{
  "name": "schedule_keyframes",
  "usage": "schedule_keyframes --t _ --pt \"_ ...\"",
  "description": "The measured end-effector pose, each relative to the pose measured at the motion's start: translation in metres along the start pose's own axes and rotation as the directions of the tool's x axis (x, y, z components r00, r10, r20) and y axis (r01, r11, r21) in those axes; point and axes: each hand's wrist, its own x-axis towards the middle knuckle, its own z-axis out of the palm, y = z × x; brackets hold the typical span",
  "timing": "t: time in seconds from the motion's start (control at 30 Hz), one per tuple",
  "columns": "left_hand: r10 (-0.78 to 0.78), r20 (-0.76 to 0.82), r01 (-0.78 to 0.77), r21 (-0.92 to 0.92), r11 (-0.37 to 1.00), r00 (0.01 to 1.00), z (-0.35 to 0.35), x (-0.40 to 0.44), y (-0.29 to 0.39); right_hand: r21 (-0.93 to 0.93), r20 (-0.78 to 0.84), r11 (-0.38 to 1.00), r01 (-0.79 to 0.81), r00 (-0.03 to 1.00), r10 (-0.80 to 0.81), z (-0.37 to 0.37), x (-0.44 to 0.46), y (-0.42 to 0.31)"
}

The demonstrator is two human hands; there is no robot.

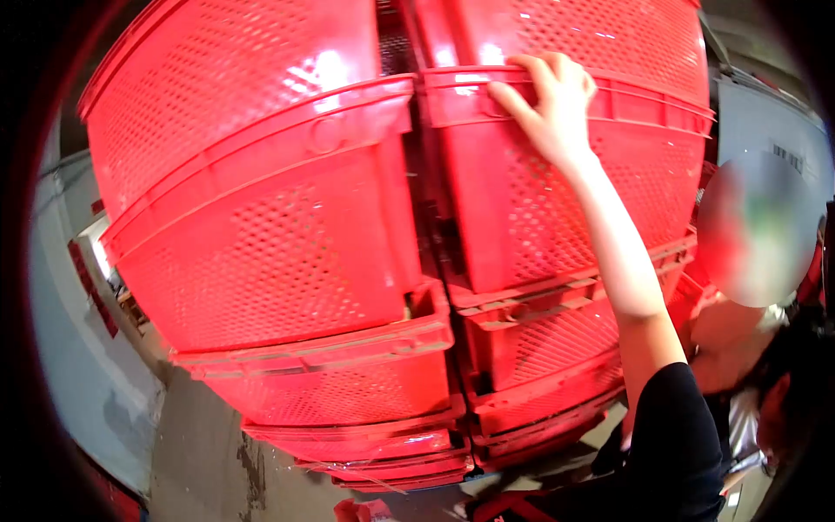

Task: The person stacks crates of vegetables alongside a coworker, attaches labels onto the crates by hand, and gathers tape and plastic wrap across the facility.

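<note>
Tall stacks of red perforated plastic crates fill the view, a left stack and a right stack, with a dark narrow gap between them. My right hand reaches up from the lower right, its fingers hooked over the upper rim of a crate in the right stack. The thumb points left against the front of that rim, and the fingertips are partly hidden. My left hand is out of view. A small red and pink item, too cut off to identify, shows at the bottom edge.
Another person with dark hair is close at the lower right, and a blurred round patch covers the area above. A pale wall stands on the left beside grey floor. Clear strands hang near the lower crates.
</note>
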Motion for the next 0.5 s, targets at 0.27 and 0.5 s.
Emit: schedule_keyframes --t 0.27,0.5 --pt "0.035 0.039 -0.040 0.138 0.990 0.999 -0.007 0.064 0.011 -0.198 -0.150 0.980 0.034 0.987 -0.065 0.025 -0.009 0.003" --pt "0.278 -0.063 -0.279 -0.005 0.960 0.959 -0.018 0.141 0.044 -0.200 -0.137 0.980 0.018 0.990 -0.046 0.030 -0.011 0.000"
